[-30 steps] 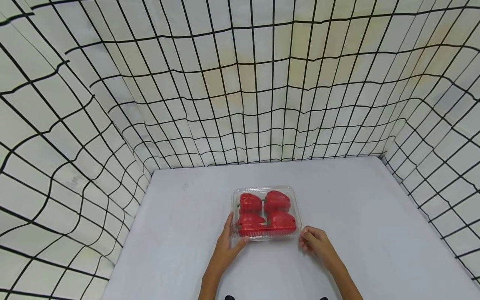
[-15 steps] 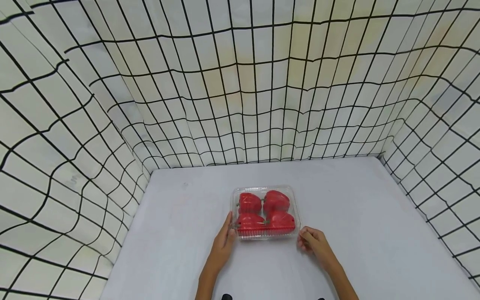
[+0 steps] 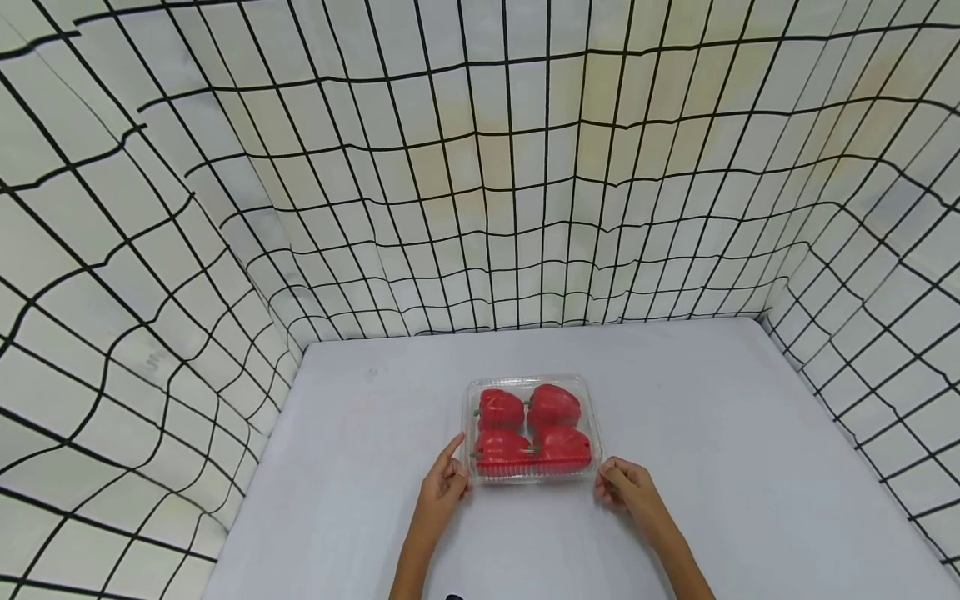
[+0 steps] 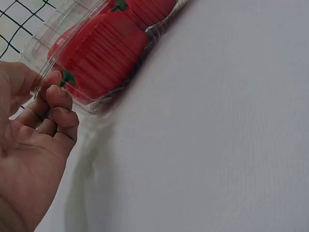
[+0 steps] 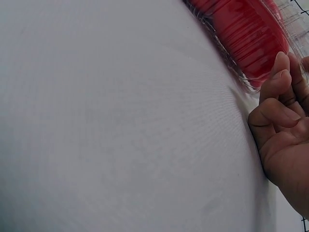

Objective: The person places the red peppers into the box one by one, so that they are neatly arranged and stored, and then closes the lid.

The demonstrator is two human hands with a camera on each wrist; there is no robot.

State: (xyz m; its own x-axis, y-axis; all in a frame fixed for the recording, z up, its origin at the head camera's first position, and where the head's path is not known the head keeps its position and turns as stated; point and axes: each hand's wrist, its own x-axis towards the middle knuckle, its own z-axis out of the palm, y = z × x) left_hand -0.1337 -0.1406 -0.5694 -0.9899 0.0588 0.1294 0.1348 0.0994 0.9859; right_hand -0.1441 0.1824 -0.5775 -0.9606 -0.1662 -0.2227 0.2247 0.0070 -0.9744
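A clear plastic clamshell container (image 3: pixel 532 480) lies on the table with its lid down, and several red bell peppers (image 3: pixel 555 405) with green stems show through it. At its front left corner my left hand (image 3: pixel 441 492) pinches the rim, index finger pointing along the left side. The left wrist view shows that hand (image 4: pixel 38 130) with thumb and curled fingers on the thin plastic edge. My right hand (image 3: pixel 628 487) pinches the front right corner. In the right wrist view its fingers are curled against the rim, and the thumb is mostly out of frame.
A white-covered table (image 3: pixel 375 417) spreads out around the container. Black netting (image 3: pixel 510 217) over pale sheeting walls off the back and both sides. A small dark object (image 3: pixel 454 597) peeks in at the bottom edge.
My left hand's thumb has drawn back from the front edge of the clamshell, and the fingers have curled in at its front left corner. The right hand and the container stay nearly still.
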